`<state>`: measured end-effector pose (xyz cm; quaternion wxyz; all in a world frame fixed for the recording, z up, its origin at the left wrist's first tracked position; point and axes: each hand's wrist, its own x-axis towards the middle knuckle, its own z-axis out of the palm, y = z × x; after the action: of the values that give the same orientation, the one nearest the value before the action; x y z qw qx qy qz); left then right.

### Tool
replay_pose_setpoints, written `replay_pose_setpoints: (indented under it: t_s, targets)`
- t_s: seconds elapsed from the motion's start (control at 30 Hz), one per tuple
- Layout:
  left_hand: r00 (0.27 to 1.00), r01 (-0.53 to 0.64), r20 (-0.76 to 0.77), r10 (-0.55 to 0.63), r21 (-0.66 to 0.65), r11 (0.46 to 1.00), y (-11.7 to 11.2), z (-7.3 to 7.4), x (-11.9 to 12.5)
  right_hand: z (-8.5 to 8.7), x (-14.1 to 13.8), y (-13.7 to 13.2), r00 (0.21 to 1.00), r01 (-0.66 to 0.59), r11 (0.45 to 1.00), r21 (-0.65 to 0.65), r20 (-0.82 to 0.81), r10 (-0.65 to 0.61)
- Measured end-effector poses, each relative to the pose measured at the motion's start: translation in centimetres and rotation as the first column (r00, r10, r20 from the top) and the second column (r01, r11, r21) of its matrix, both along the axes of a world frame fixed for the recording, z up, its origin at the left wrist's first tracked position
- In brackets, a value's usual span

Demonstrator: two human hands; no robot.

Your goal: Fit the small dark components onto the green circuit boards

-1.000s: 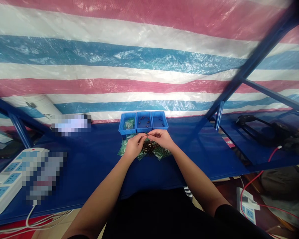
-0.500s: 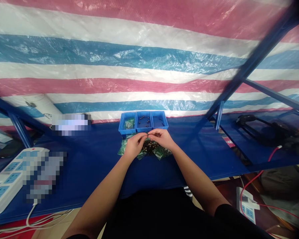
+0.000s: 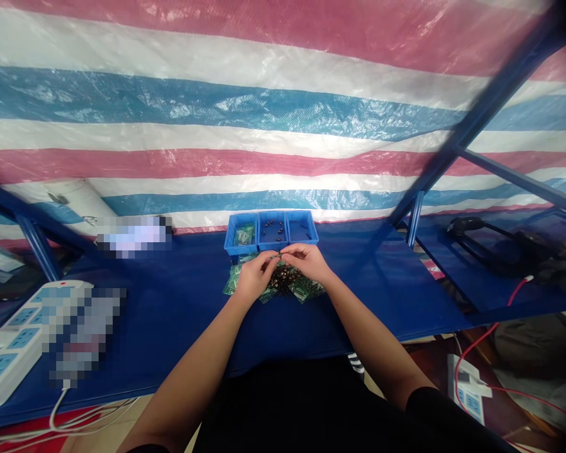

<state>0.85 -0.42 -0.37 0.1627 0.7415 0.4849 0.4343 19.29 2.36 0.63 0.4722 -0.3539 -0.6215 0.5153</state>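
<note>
My left hand [image 3: 255,275] and my right hand [image 3: 305,261] meet fingertip to fingertip over a pile of small green circuit boards [image 3: 304,290] and dark parts [image 3: 280,279] on the blue table [image 3: 170,314]. Together they pinch a tiny piece between them; it is too small to tell what it is. Just beyond the hands stands a row of three blue bins [image 3: 272,231]: the left one holds green boards, the middle one several dark parts, the right one a few dark parts.
A white power strip [image 3: 14,340] with a cable lies at the left table edge. A striped tarp [image 3: 264,113] hangs behind the table. Blue frame bars [image 3: 471,119] rise at the right, with a black device [image 3: 481,229] and a red cable [image 3: 490,333] beyond them.
</note>
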Motion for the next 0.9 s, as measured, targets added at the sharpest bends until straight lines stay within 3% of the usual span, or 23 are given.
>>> replay_pose_setpoints:
  t_s: [0.27,0.43,0.67,0.9]
  targets:
    - [0.997,0.043,-0.058,-0.041,0.036,0.998,-0.16,0.74,-0.18,0.24,0.09,-0.17,1.0,-0.026,1.0,-0.011,0.005,0.026]
    - [0.999,0.028,-0.042,-0.028,-0.014,1.0,-0.12,0.33,-0.17,0.17,0.0,-0.17,1.0,-0.02,1.0,-0.018,-0.009,0.02]
    - [0.999,0.012,-0.048,-0.009,0.057,0.998,0.02,0.21,-0.12,0.0,-0.08,-0.13,1.0,-0.013,1.0,-0.008,-0.009,0.013]
    - [0.997,0.039,-0.07,-0.038,0.01,0.999,-0.12,0.68,-0.21,0.23,-0.06,-0.27,1.0,-0.025,1.0,-0.019,-0.005,0.025]
